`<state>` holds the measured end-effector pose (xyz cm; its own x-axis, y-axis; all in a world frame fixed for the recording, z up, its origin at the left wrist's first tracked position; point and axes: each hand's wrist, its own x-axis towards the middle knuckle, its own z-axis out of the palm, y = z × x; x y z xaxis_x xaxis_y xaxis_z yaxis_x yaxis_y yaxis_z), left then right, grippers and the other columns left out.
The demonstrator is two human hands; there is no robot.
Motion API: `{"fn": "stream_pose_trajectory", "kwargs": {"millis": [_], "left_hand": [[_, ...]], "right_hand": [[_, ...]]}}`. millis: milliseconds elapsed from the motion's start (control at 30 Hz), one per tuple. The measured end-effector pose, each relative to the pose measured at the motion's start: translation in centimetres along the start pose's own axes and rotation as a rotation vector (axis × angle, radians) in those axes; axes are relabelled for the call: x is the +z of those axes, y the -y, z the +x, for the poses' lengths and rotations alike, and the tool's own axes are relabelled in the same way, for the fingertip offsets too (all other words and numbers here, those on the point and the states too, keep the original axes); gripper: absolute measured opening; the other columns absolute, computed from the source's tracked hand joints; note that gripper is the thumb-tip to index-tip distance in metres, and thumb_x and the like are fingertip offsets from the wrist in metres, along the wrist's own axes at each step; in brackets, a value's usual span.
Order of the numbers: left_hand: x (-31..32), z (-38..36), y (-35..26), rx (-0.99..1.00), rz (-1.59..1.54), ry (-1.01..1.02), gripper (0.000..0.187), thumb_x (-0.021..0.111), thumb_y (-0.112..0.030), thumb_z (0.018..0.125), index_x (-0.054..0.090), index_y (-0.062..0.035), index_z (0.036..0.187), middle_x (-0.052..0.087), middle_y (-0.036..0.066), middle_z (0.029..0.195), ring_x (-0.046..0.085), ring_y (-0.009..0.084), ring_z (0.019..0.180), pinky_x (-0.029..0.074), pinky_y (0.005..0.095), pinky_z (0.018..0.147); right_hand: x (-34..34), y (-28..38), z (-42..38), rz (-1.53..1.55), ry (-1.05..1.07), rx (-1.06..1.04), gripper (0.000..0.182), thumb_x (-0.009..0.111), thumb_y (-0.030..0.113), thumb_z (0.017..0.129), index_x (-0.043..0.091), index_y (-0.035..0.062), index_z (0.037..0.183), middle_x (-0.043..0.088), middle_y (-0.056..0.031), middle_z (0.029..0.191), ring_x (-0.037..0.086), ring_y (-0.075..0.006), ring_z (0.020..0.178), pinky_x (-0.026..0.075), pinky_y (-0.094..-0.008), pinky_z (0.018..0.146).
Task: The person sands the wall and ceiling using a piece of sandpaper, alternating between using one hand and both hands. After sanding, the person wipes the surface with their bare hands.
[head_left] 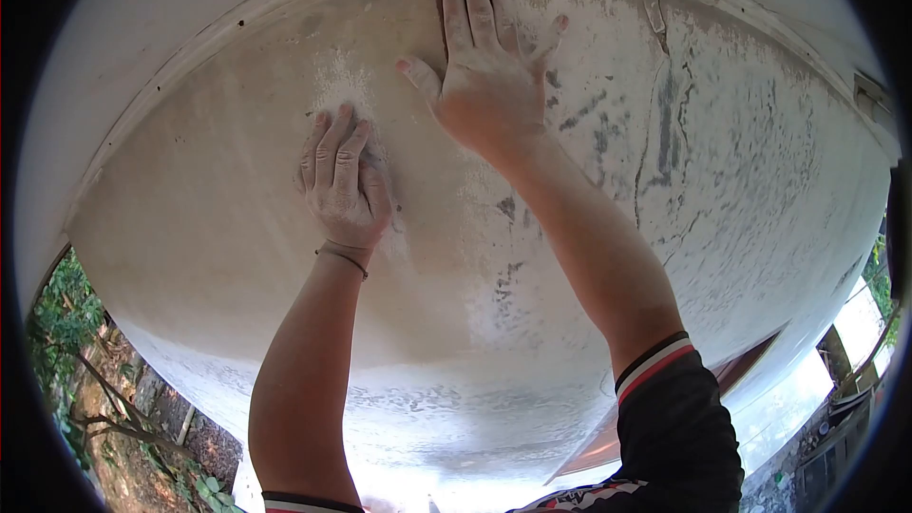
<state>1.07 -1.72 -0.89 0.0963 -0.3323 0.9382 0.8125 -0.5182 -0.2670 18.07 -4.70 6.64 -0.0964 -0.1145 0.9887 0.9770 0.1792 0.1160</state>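
High on the wall (418, 285), my right hand (489, 85) lies with fingers spread over a dark sheet of sandpaper (442, 14), pressing it flat to the surface. Only the sheet's edges show between and beside the fingers. Lower and to the left, my left hand (347, 185) rests against the same wall, its fingers lightly bent and the thumb at the side. No object shows in it, though its palm is hidden. White dust coats both hands. Just above the left fingertips is a pale, powdery patch (340, 81).
Cracks (655, 104) and dark, rough patches mark the wall's right side. A ledge (237, 24) runs along the top under the ceiling. Foliage (71, 313) and branches stand at lower left. A brown-framed opening (750, 361) sits at lower right.
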Motion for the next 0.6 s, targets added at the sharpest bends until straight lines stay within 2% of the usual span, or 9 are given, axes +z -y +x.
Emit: {"fn": "stream_pose_trajectory", "kwargs": {"millis": [100, 167, 267, 367, 467, 533, 567, 600], "left_hand": [[-0.1, 0.0, -0.1, -0.005, 0.015, 0.012, 0.037, 0.047, -0.006, 0.075, 0.062, -0.0117, 0.108, 0.059, 0.007, 0.123, 0.050, 0.0301, 0.119, 0.034, 0.0409, 0.099], [-0.1, 0.0, -0.2, 0.002, 0.039, 0.010, 0.037, 0.047, -0.006, 0.076, 0.062, -0.0120, 0.109, 0.058, 0.006, 0.125, 0.049, 0.0296, 0.120, 0.034, 0.0411, 0.099], [-0.5, -0.1, -0.8, -0.027, 0.083, 0.061, 0.040, 0.048, -0.006, 0.076, 0.060, -0.0116, 0.114, 0.055, 0.007, 0.128, 0.048, 0.0297, 0.122, 0.033, 0.0419, 0.101], [-2.1, -2.4, -2.2, -0.115, 0.122, 0.147, 0.045, 0.049, -0.007, 0.077, 0.057, -0.0103, 0.121, 0.053, 0.008, 0.131, 0.046, 0.0311, 0.123, 0.031, 0.0441, 0.103], [-5.7, -6.8, -5.4, -0.264, 0.000, 0.263, 0.048, 0.050, -0.007, 0.076, 0.055, -0.0072, 0.124, 0.053, 0.013, 0.130, 0.045, 0.0337, 0.124, 0.031, 0.0451, 0.104], [-9.1, -12.0, -7.5, -0.395, -0.144, 0.384, 0.046, 0.048, -0.005, 0.080, 0.053, -0.0024, 0.125, 0.049, 0.015, 0.134, 0.042, 0.0335, 0.126, 0.031, 0.0422, 0.104], [-11.0, -14.9, -9.1, -0.468, -0.103, 0.407, 0.046, 0.050, -0.003, 0.074, 0.057, -0.0015, 0.120, 0.056, 0.018, 0.124, 0.049, 0.0358, 0.118, 0.038, 0.0427, 0.098], [-12.9, -18.2, -10.8, -0.620, -0.138, 0.457, 0.042, 0.050, -0.003, 0.076, 0.058, -0.0019, 0.117, 0.058, 0.016, 0.119, 0.053, 0.0336, 0.112, 0.040, 0.0434, 0.095]], "right_hand": [[-1.5, 0.4, -3.5, -0.058, 0.075, -0.025, 0.070, 0.048, 0.050, 0.088, 0.032, 0.0102, 0.143, 0.026, -0.0065, 0.150, 0.021, -0.0264, 0.140, 0.009, -0.0652, 0.104], [-2.8, 0.4, -6.7, -0.048, 0.064, -0.100, 0.057, 0.055, 0.039, 0.087, 0.045, 0.0091, 0.135, 0.037, -0.0087, 0.144, 0.034, -0.0286, 0.134, 0.024, -0.0540, 0.105], [-3.4, -1.4, -11.7, 0.075, 0.007, -0.262, 0.044, 0.054, 0.028, 0.086, 0.055, 0.0039, 0.123, 0.046, -0.0122, 0.136, 0.042, -0.0285, 0.127, 0.040, -0.0467, 0.095], [-5.4, -2.5, -11.6, 0.251, -0.030, -0.314, 0.035, 0.060, 0.013, 0.081, 0.060, 0.0015, 0.114, 0.056, -0.0146, 0.119, 0.055, -0.0285, 0.111, 0.048, -0.0402, 0.083], [-8.0, -3.3, -11.1, 0.472, -0.095, -0.136, 0.034, 0.064, 0.004, 0.076, 0.060, -0.0001, 0.110, 0.060, -0.0128, 0.100, 0.061, -0.0263, 0.093, 0.051, -0.0342, 0.072], [-9.3, -4.8, -10.9, 0.483, -0.176, -0.031, 0.030, 0.065, 0.001, 0.075, 0.062, 0.0004, 0.105, 0.061, -0.0087, 0.089, 0.062, -0.0196, 0.075, 0.051, -0.0288, 0.063], [-10.1, -4.9, -10.8, 0.545, -0.120, 0.100, 0.028, 0.064, 0.003, 0.077, 0.063, 0.0004, 0.105, 0.061, -0.0082, 0.087, 0.061, -0.0175, 0.073, 0.051, -0.0275, 0.062], [-11.1, -5.0, -11.0, 0.599, -0.059, 0.234, 0.026, 0.064, 0.004, 0.079, 0.064, 0.0005, 0.104, 0.061, -0.0077, 0.086, 0.061, -0.0154, 0.071, 0.050, -0.0263, 0.061]]}}
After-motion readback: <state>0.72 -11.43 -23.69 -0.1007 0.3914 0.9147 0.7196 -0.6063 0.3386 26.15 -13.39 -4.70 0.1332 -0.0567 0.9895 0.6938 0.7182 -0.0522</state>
